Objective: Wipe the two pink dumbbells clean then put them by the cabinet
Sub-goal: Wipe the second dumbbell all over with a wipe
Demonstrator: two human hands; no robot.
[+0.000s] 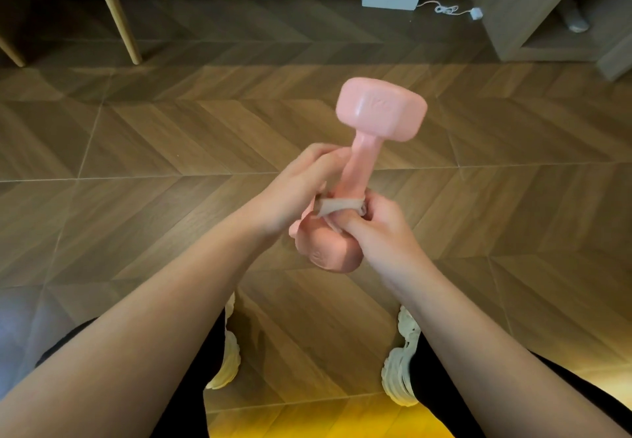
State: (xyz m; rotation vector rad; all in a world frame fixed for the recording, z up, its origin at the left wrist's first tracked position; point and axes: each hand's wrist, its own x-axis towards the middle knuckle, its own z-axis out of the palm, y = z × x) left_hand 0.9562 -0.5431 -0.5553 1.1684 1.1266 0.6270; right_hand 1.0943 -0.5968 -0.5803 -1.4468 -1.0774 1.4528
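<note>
While one dumbbell (355,167) is held in mid-air over the floor (136,150), wiping is judged underway: only one is seen, none placed. Its handle is gripped by the left hand (294,195); a cloth (337,206) is pinched against it by the right hand (383,229). Glossy pink, blocky ends, tilted upright. Cabinet (506,10) well apart.

Raised marks stand on the far head of the pink dumbbell (381,109), perhaps a weight, too blurred to read. A faint embossed mark on its near head is unreadable too. No other text shows.
</note>
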